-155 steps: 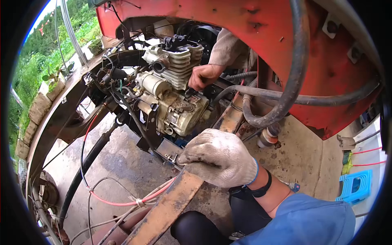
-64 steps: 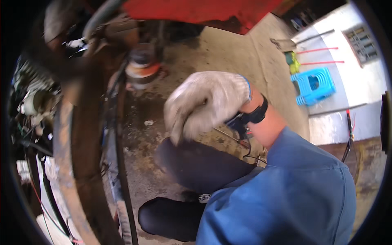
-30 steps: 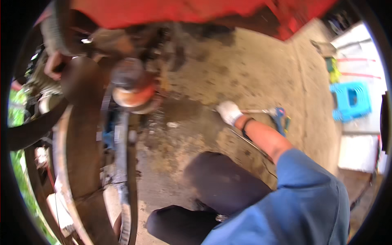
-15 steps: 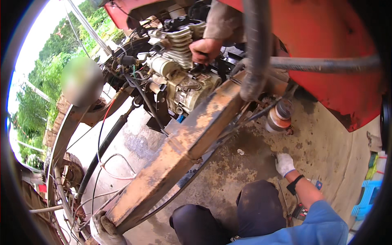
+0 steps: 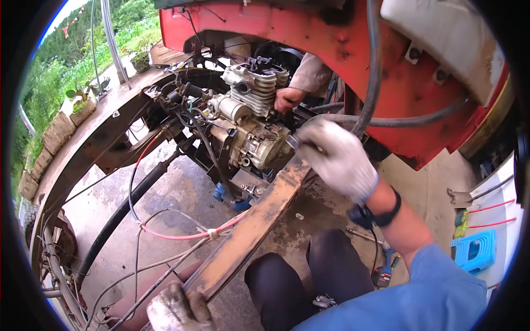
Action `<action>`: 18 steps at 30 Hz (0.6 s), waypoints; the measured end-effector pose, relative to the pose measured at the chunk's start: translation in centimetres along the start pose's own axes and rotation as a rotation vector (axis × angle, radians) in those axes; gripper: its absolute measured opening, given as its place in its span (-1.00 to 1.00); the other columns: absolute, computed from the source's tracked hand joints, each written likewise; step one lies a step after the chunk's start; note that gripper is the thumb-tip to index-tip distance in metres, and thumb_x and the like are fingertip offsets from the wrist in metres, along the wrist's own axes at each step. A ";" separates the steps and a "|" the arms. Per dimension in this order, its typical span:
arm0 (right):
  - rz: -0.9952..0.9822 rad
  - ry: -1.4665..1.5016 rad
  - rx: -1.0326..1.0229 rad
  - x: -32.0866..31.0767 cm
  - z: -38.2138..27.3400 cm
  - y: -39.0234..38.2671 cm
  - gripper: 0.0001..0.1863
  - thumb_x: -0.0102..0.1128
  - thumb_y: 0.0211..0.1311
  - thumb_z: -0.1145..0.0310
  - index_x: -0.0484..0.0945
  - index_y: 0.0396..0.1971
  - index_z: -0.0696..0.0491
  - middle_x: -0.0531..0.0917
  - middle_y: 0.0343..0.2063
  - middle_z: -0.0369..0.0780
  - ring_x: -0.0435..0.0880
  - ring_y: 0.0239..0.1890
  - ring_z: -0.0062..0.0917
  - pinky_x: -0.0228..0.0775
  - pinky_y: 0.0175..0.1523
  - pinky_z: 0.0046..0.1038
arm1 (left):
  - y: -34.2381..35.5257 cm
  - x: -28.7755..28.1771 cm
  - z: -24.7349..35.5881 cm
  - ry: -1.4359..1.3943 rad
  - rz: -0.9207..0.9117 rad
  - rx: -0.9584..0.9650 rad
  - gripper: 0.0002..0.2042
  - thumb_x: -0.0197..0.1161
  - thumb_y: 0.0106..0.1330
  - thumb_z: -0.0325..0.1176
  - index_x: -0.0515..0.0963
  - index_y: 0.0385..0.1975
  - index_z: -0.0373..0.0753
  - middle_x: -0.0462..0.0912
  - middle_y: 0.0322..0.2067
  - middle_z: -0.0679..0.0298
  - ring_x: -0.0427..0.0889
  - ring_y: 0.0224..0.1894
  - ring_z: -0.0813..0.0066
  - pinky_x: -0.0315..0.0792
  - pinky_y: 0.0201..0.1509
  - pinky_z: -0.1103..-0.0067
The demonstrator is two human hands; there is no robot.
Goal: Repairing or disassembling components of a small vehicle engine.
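Note:
My right hand (image 5: 337, 157), in a white glove, pinches a small silver metal piece (image 5: 292, 142) above the far end of a rusty steel beam (image 5: 243, 240), beside the engine (image 5: 248, 138). My left hand (image 5: 179, 309), in a dirty glove, grips the beam's near end at the bottom edge. A bare hand of another person (image 5: 288, 98), in a knitted sleeve, reaches to the engine's cylinder from behind. A small metal bracket (image 5: 243, 182) with bolts lies below the engine.
A red body panel (image 5: 359, 66) with black hoses overhangs the back right. Cables and a curved frame (image 5: 66, 182) fill the left. Tools (image 5: 383, 273) lie on the concrete beside my knees (image 5: 331, 259); a blue plastic stool (image 5: 475, 251) stands at the right.
My right hand has risen from the floor at the right to the engine, now with a small silver piece in it. The view swung back toward the engine; my left hand stays on the beam.

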State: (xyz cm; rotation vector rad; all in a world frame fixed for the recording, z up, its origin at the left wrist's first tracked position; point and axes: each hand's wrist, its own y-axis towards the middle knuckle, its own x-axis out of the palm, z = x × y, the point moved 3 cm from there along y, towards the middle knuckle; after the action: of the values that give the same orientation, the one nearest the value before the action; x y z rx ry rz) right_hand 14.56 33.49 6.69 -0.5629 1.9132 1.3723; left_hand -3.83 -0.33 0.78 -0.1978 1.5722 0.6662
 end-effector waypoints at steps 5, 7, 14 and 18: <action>-0.462 -0.310 0.351 6.2 5.5 7.9 -0.71 0.17 0.33 0.12 0.70 -0.16 -0.02 0.75 -0.30 -0.06 0.73 -0.15 -0.11 0.57 -0.03 -0.16 | -1.3 -1.9 -3.8 -0.184 -0.002 0.006 -0.67 0.36 0.34 -0.19 0.68 -0.05 -0.29 0.71 -0.25 -0.01 0.63 -0.25 -0.07 0.53 -0.12 0.19; -0.675 -0.359 0.391 9.8 9.5 8.7 -0.69 0.16 0.27 0.19 0.71 -0.14 0.04 0.76 -0.24 -0.04 0.73 -0.11 -0.08 0.56 0.01 -0.14 | -1.5 -2.4 -5.1 -0.201 -0.031 0.003 -0.68 0.39 0.31 -0.24 0.66 -0.04 -0.29 0.70 -0.27 0.00 0.64 -0.28 -0.07 0.53 -0.17 0.18; -1.261 -0.708 0.518 17.9 24.1 8.8 -0.73 0.27 0.08 0.29 0.77 -0.29 0.11 0.75 -0.30 -0.11 0.63 -0.37 -0.26 0.50 -0.18 -0.15 | -1.5 -1.9 -5.9 -0.228 -0.115 0.079 -0.63 0.38 0.30 -0.29 0.54 0.05 -0.28 0.65 -0.31 0.02 0.60 -0.36 -0.01 0.47 -0.30 0.19; -1.487 -0.711 0.708 18.4 26.9 9.6 -0.64 0.31 0.16 0.16 0.76 -0.19 0.12 0.77 -0.22 -0.12 0.69 -0.29 -0.28 0.53 -0.09 -0.11 | -0.8 -2.0 -6.1 -0.272 -0.116 0.095 -0.63 0.37 0.30 -0.29 0.53 0.04 -0.31 0.65 -0.31 0.00 0.56 -0.38 -0.05 0.43 -0.30 0.13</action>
State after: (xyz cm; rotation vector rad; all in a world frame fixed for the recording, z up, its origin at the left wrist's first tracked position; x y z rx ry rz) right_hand 3.66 62.93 -6.15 -0.7170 0.7869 -0.1222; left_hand -8.37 -4.71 2.33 -0.1208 1.3175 0.5037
